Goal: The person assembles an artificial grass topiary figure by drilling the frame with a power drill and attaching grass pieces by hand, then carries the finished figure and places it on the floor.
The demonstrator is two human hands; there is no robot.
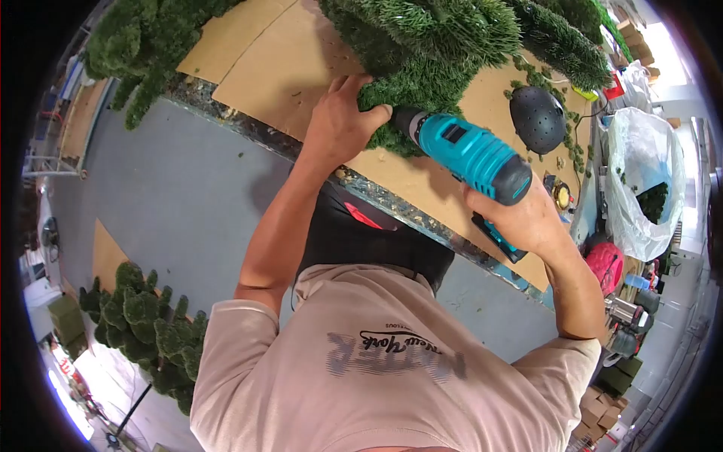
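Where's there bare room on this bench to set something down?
Mostly bare cardboard lies between the left hand and the upper-left greenery; a narrower strip runs between the drill and the bench edge. Crowded: around the central greenery and black perforated dome.

The drill (468, 153) looks smooth, slightly glossy plastic, the foliage (425, 81) bristly plastic, the board (271, 71) matt and smooth.

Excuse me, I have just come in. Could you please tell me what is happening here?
A person is working at a bench. Their right hand grips a teal power drill, its chuck directed at green grass-like material. The left hand rests against this material, thumb close to the chuck. The drill's tip is hidden. To the right is a black perforated dome.
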